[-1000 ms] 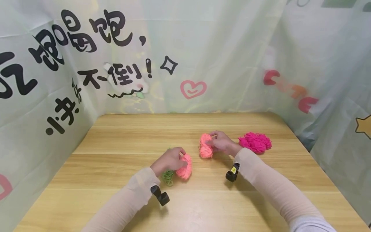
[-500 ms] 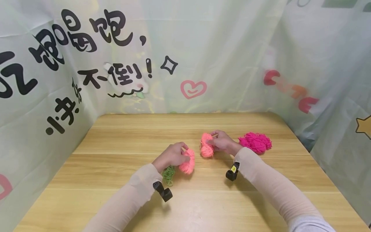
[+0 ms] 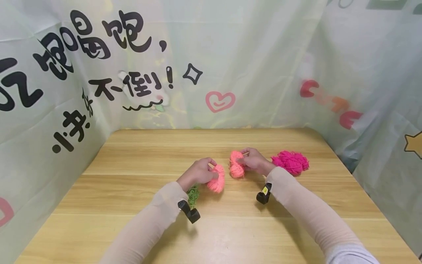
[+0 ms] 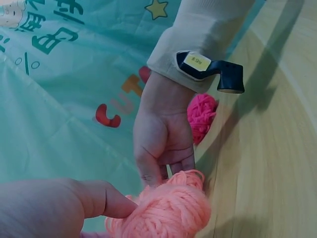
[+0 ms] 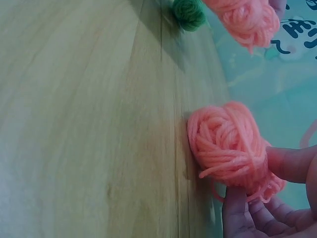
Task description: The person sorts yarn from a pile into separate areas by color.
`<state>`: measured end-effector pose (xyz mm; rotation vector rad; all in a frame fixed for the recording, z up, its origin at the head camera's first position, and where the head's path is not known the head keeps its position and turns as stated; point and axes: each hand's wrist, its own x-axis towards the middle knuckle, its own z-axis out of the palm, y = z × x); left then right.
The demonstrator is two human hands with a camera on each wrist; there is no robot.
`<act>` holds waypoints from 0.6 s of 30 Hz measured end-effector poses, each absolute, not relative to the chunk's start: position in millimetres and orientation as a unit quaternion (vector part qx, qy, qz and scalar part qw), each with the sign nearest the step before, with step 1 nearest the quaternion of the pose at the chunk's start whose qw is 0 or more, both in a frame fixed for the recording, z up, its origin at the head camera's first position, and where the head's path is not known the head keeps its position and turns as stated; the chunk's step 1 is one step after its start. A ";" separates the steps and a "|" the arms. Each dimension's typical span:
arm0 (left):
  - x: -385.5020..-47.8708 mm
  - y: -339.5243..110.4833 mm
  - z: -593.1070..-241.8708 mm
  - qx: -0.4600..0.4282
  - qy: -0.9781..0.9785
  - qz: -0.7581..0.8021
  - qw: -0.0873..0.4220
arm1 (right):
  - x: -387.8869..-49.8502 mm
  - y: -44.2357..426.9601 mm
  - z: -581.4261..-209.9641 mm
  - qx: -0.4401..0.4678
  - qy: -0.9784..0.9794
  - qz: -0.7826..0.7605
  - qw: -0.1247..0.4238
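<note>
In the head view my left hand (image 3: 200, 171) pinches a coral-pink bundle of yarn (image 3: 216, 179) by its left side, a little above the table. To its right, my right hand (image 3: 254, 160) grips a second coral-pink yarn bundle (image 3: 236, 164), thumb on the near side and fingers behind it. The right wrist view shows that right-hand yarn bundle (image 5: 228, 148) close up, with strands wound around its middle. A narrow gap separates the two bundles in the head view. My left thumb (image 4: 106, 199) presses on the yarn in the left wrist view.
Green yarn (image 3: 193, 195) lies on the table (image 3: 132, 205), partly hidden by my left wrist. A magenta yarn bundle (image 3: 291, 162) lies beyond my right wrist. Printed cloth (image 3: 263, 73) hangs around the back and sides of the table.
My left hand has moved away from me and slightly right with its coral yarn, drawing nearer the other bundle. My right hand and its yarn have shifted slightly right.
</note>
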<state>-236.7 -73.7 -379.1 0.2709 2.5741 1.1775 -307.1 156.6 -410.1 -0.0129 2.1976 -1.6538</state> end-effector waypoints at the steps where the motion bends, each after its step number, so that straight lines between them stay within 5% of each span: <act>1: -237.9 -73.1 -379.5 0.093 0.894 0.413 0.148 | -307.4 157.0 -410.4 -0.006 0.784 -0.589 0.194; 18: -256.7 -62.9 -389.5 0.049 0.860 0.486 0.148 | -310.9 158.3 -413.7 0.010 0.789 -0.582 0.195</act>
